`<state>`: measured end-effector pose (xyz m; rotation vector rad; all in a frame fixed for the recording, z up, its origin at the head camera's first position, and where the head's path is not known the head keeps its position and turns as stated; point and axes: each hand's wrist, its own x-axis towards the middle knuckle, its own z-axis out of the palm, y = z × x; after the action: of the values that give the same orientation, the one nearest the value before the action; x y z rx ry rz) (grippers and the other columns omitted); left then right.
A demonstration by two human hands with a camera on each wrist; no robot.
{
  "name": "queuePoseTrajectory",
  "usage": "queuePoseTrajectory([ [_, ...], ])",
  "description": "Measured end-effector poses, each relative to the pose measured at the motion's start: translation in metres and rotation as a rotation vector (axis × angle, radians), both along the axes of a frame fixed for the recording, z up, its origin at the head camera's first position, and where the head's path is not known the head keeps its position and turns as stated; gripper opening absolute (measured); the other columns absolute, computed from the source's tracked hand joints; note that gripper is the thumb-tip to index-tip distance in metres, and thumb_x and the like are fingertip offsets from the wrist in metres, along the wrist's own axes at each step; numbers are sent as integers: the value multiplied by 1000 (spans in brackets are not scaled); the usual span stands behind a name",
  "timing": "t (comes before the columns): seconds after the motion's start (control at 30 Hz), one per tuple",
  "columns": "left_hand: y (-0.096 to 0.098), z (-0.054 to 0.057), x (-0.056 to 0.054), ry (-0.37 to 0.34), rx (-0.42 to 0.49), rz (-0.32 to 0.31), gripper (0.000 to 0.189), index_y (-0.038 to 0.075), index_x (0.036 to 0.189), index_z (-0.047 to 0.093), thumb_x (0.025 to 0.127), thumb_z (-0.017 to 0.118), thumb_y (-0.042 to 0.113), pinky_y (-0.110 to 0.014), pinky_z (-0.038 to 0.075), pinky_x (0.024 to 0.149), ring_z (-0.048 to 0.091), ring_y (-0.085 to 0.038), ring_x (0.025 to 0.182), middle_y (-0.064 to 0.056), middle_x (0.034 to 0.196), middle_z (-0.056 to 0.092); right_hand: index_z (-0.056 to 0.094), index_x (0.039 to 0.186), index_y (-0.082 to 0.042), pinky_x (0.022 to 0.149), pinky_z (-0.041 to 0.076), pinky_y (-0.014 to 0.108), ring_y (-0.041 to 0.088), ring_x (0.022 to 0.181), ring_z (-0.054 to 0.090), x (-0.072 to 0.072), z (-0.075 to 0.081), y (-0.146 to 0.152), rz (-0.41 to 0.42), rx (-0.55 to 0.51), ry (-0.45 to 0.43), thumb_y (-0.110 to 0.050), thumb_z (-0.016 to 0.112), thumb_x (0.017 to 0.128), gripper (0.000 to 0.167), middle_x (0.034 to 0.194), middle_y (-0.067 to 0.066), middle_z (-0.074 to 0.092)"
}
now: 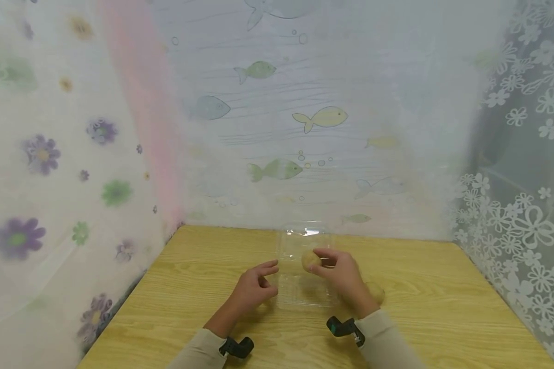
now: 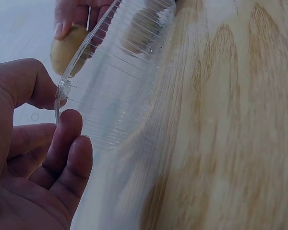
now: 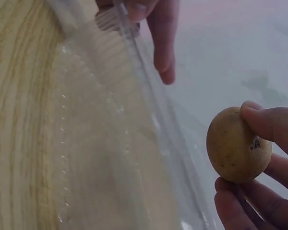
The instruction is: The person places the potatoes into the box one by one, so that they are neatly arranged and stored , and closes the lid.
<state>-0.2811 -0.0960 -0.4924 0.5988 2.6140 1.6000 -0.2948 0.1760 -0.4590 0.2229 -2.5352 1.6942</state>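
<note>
A clear plastic clamshell box [image 1: 300, 299] stands on the table with its lid [image 1: 292, 241] raised at the back. My left hand [image 1: 254, 285] is at the box's left side, and its fingertips hold the rim [image 2: 77, 60]. Between the thumb and fingers of my right hand [image 1: 343, 274] is a small potato [image 3: 237, 145], lifted above the box and showing a dark spot. Another potato [image 1: 375, 292] lies on the table beside my right wrist, partly covered by it. Through the plastic, the left wrist view shows a blurred potato [image 2: 140, 31].
The wood-grain table [image 1: 203, 246] reaches back to a curtain [image 1: 268, 138] printed with fish. Flowered sheeting [image 1: 64, 205] hangs on the left, and lacy flowered sheeting [image 1: 531, 230] on the right. Each wrist carries a black camera mount [image 1: 240, 347].
</note>
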Motion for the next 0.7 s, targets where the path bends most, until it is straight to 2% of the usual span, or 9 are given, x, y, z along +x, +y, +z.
queuePoseTrajectory([
  [0.1, 0, -1, -1, 0, -5, 6, 57, 3, 144, 61, 87, 66, 6, -21, 45, 57, 55, -6, 73, 0, 159, 50, 74, 130, -21, 89, 61, 41, 27, 112, 71, -2, -3, -5, 4, 50, 36, -33, 89, 82, 51, 131, 4, 72],
  [0.37, -1, -2, -6, 4, -17, 4, 57, 2, 143, 61, 86, 66, 7, -22, 46, 57, 55, -6, 73, 1, 159, 50, 73, 131, -20, 88, 61, 40, 23, 108, 72, -1, -9, -15, 38, 111, 46, -37, 87, 83, 53, 129, 1, 72],
  [0.7, -3, -4, -11, 12, -2, -10, 57, 2, 142, 62, 86, 67, 6, -23, 50, 58, 59, -7, 72, -1, 159, 50, 74, 128, -15, 89, 61, 41, 26, 107, 73, -2, -10, -27, 53, 202, 76, -27, 87, 85, 47, 128, 5, 73],
])
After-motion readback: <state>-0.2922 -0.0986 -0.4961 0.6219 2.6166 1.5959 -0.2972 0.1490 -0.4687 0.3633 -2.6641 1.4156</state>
